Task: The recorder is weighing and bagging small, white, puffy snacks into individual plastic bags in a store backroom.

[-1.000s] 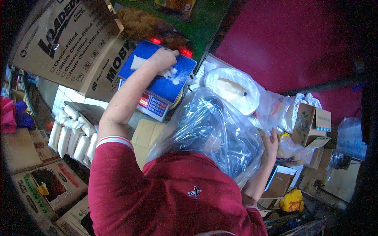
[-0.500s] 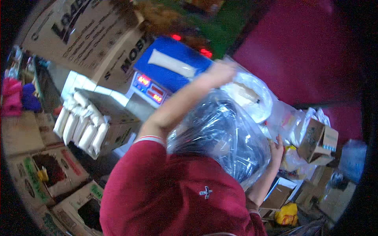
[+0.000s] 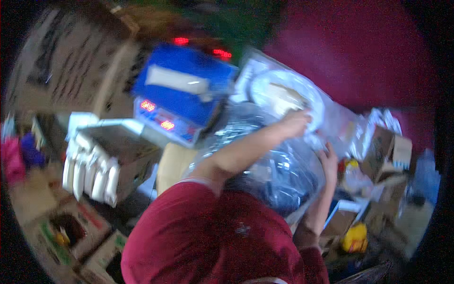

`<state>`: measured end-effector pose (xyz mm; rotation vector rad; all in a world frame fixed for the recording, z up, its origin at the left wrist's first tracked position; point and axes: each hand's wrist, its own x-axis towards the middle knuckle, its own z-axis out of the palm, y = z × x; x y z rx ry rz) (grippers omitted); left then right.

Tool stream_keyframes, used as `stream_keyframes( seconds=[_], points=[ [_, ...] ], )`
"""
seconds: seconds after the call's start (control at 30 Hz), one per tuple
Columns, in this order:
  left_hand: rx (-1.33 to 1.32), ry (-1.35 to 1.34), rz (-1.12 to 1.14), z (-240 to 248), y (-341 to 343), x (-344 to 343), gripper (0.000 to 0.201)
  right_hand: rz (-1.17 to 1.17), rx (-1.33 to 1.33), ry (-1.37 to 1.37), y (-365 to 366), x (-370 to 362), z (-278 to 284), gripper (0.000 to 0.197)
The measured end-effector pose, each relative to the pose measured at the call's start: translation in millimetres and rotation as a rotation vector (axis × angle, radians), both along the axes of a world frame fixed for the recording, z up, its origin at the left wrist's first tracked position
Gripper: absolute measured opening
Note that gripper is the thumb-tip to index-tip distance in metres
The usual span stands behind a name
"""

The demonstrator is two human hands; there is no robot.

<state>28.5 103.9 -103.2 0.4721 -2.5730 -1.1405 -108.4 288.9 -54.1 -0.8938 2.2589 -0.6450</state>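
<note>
My left hand (image 3: 296, 124) reaches over a large clear plastic bag (image 3: 279, 182) to the near rim of a round white bowl (image 3: 318, 102). Pale stuff (image 3: 282, 97) lies in the bowl. Motion smears the fingers, so their grip is unclear. My right hand (image 3: 328, 163) is at the right side of the plastic bag, its fingers stretched upward and apart. A long narrow white packet (image 3: 177, 79) lies on the blue top of a digital scale (image 3: 156, 61) with lit red digits, left of the bowl.
Several similar white packets (image 3: 90, 175) lean together on a carton at left. A big cardboard box (image 3: 61, 61) stands at the far left. More cartons (image 3: 101, 258) are at lower left. At right are a small open box (image 3: 378, 146), crumpled plastic and a yellow bag (image 3: 354, 238).
My left hand has moved from beside the scale rightward and nearer, to the bowl. My right hand stays by the plastic bag. The view has shifted, and the scale and packets appear farther left.
</note>
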Motion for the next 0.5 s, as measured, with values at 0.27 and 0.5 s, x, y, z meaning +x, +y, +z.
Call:
stream_keyframes(
  seconds=[0.27,0.5],
  points=[
    [-0.105,-0.466,-0.257,21,-3,20,0.027,0.297,0.063,0.271,-104,-58,-126,0.039],
    [-0.096,-0.516,-0.231,32,-14,14,0.03,0.58,0.469,0.458,-186,-90,-248,0.035]
  ],
)
